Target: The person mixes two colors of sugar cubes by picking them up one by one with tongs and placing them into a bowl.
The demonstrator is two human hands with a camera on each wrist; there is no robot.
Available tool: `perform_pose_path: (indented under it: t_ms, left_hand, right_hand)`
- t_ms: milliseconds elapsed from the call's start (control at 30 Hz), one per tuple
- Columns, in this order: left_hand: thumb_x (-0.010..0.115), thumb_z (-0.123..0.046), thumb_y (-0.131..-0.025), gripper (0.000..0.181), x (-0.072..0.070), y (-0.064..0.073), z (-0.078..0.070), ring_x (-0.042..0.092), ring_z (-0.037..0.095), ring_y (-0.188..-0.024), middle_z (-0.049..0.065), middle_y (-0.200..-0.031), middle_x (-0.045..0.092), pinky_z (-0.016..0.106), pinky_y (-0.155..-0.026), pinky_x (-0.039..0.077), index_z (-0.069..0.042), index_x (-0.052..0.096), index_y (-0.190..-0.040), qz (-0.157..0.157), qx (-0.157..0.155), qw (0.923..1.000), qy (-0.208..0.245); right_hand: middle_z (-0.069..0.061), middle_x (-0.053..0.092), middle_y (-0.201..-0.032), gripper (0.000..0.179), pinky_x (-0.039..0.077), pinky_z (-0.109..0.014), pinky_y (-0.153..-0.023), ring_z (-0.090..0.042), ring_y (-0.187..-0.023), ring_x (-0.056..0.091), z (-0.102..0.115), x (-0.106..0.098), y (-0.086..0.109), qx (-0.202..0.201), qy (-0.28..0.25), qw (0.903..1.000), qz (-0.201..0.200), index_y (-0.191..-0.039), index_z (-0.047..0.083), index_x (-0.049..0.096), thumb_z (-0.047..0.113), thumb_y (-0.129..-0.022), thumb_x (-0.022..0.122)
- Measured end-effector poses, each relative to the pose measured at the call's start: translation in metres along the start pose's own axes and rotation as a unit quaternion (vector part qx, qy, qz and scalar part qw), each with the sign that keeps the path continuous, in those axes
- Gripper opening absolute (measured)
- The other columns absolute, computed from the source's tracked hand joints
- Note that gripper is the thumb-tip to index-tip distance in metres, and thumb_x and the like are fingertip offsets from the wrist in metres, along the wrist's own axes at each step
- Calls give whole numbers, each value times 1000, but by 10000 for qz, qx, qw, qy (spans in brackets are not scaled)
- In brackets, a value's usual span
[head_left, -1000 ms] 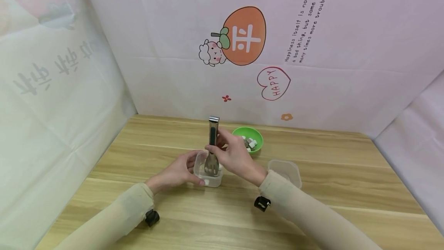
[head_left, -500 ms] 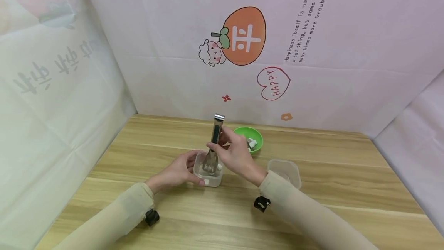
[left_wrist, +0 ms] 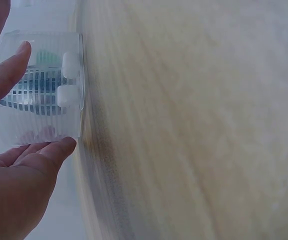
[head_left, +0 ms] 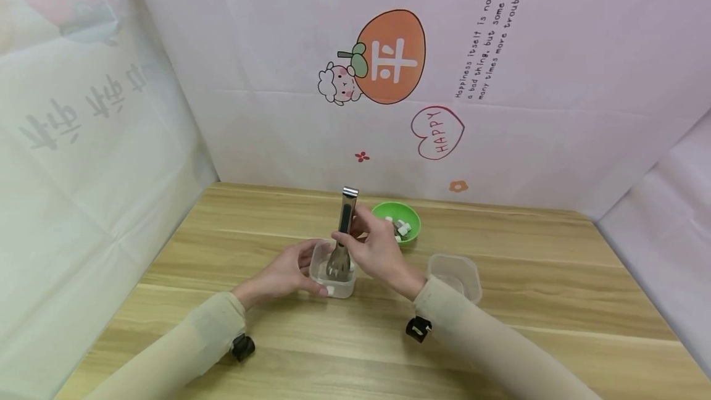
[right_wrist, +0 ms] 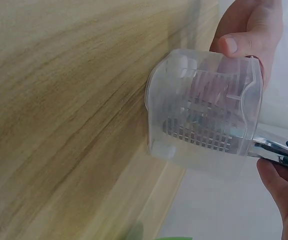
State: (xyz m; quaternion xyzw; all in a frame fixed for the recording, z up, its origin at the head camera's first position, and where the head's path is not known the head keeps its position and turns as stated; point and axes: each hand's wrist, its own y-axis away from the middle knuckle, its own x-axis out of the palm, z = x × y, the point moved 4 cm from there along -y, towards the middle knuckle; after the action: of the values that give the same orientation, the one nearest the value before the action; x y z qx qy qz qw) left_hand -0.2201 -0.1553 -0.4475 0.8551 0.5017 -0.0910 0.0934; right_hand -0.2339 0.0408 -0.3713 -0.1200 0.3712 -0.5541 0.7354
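Observation:
In the head view my left hand (head_left: 282, 273) grips a clear plastic box (head_left: 339, 290) from its left side, thumb at the front and fingers behind. White cubes (left_wrist: 69, 95) lie at the bottom of the box in the left wrist view. My right hand (head_left: 380, 255) pinches metal tongs (head_left: 347, 212) with dark grip inlays. The tongs stand nearly upright, their slotted heads (head_left: 337, 265) down inside the box. Whether a cube sits between the heads is hard to tell through the cloudy wall.
Behind my right hand is a green bowl (head_left: 412, 216) with several white and greyish cubes (head_left: 404, 228). Another clear plastic container (head_left: 463, 270) sits to the right, partly behind the right sleeve. The wooden table (head_left: 533, 301) ends at a printed cloth wall (head_left: 289, 141).
The tongs' top has shifted a little to the right since a second ago. Half a second ago the tongs were slightly higher; now they are lower in the box. My left hand stays put.

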Motion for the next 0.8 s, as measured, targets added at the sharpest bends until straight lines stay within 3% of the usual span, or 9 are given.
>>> perform_pose_path:
  t_ms: [433,800]
  left_hand:
    - [93,-2,-77,103,2,-1,-1,43,40,-146,23,-160,43,47,-118,42,4,33,-160,9,20,10000,-8]
    - [93,0,-77,102,0,-1,0,45,41,-145,24,-158,46,45,-117,44,5,33,-159,17,30,10000,65]
  right_hand:
    - [-1,75,-82,22,63,-32,-60,-16,-68,71,1,-3,0,-71,-27,9998,-168,-103,6,65,2,-91,83]
    - [-3,74,-82,21,64,-32,-59,-18,-68,71,18,-19,-8,-211,-275,9982,-482,-104,4,66,3,-91,83]
